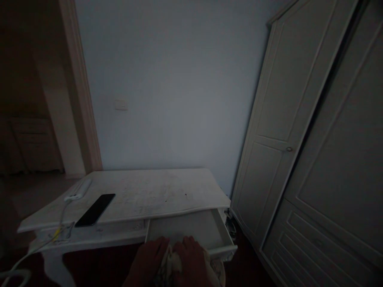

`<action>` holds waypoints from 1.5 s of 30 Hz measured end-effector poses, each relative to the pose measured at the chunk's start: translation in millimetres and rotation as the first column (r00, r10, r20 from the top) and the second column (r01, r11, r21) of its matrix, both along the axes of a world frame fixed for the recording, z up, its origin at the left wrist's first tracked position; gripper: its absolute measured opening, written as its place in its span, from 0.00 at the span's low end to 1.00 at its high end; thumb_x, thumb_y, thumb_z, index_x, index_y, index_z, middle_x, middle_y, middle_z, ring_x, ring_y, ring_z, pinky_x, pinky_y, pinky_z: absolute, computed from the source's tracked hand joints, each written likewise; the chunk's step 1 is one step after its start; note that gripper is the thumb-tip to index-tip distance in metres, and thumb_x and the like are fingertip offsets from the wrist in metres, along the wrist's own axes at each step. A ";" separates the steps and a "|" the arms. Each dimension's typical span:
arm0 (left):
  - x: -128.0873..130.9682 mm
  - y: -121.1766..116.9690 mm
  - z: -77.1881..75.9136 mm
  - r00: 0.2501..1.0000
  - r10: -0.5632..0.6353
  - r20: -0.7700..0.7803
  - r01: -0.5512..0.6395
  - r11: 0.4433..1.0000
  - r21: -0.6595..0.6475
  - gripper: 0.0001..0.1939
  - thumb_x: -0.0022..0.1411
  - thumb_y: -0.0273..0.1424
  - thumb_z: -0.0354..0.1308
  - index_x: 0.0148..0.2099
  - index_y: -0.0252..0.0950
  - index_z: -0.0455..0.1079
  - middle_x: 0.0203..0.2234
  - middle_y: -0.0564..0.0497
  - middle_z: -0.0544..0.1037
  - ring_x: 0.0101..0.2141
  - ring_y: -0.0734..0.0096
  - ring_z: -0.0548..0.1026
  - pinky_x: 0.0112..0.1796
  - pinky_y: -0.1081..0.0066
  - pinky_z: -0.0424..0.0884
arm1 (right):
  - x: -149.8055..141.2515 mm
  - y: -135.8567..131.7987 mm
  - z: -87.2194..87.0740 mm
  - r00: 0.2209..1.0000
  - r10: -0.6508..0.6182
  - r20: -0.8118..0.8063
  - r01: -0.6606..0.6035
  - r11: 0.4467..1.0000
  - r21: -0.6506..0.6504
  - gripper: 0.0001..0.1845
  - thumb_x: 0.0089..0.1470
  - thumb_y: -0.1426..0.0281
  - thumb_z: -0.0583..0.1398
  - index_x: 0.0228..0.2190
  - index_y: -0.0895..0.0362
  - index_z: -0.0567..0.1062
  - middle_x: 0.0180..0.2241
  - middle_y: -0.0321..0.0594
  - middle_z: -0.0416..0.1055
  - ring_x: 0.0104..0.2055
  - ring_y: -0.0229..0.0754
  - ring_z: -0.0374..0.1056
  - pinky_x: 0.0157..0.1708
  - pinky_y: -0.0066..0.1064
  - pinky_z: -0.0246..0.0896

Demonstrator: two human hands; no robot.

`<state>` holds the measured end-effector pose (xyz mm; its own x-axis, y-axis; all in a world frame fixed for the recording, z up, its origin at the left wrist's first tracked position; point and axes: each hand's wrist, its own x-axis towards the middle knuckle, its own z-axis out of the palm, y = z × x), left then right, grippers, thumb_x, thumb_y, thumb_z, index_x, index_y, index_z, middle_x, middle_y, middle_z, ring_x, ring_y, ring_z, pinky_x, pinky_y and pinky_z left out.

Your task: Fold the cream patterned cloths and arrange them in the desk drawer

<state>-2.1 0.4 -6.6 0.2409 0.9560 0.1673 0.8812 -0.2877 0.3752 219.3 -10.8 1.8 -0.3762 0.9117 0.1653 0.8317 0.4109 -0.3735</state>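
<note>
Low in the dim picture, my left hand (pixel 149 259) and my right hand (pixel 193 261) are both closed round a bunched pale cloth (pixel 173 265), which shows between them. They hold it just over the front edge of an open white drawer (pixel 223 235) that is pulled out from under the right half of a white desk (pixel 155 191). The drawer's pale floor shows beyond my fingers.
A black phone (pixel 95 209) lies near the desk's left front edge. A white power strip (pixel 79 189) sits beside it, its cable (pixel 36 247) trailing down left. A tall white wardrobe (pixel 314 151) stands close on the right. A dark doorway (pixel 26 103) opens at left.
</note>
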 end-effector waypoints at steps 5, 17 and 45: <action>0.2 2.5 -0.8 1.000 -0.019 -0.014 0.019 1.000 -0.008 0.16 0.75 0.42 0.48 0.52 0.48 0.76 0.50 0.47 0.85 0.51 0.59 0.81 0.51 0.65 0.74 | 0.8 -8.5 -3.2 1.000 -0.025 0.011 0.025 0.997 0.072 0.31 0.48 0.52 0.70 0.54 0.41 0.76 0.57 0.44 0.71 0.61 0.63 0.64 0.59 0.51 0.59; 13.5 -0.6 21.3 0.997 0.046 0.063 -0.040 0.995 -0.091 0.18 0.78 0.43 0.41 0.51 0.47 0.72 0.42 0.52 0.86 0.45 0.65 0.84 0.45 0.70 0.71 | 48.8 4.7 -14.2 0.985 0.172 0.035 -0.175 0.966 0.192 0.31 0.49 0.51 0.69 0.55 0.42 0.74 0.53 0.42 0.73 0.53 0.57 0.68 0.56 0.44 0.61; 15.2 0.5 18.1 0.988 0.043 -0.151 -0.053 0.997 -0.062 0.26 0.78 0.44 0.42 0.40 0.42 0.80 0.39 0.48 0.86 0.45 0.61 0.83 0.47 0.68 0.69 | 139.2 4.1 5.8 0.974 -0.136 -0.180 0.174 0.961 0.214 0.21 0.46 0.67 0.60 0.44 0.49 0.80 0.44 0.42 0.76 0.50 0.56 0.70 0.49 0.42 0.62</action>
<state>13.1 0.8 11.5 0.2119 0.9748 0.0695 0.9411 -0.2227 0.2545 358.5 -6.6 7.6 -0.1843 0.8878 0.4218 0.8281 0.3715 -0.4199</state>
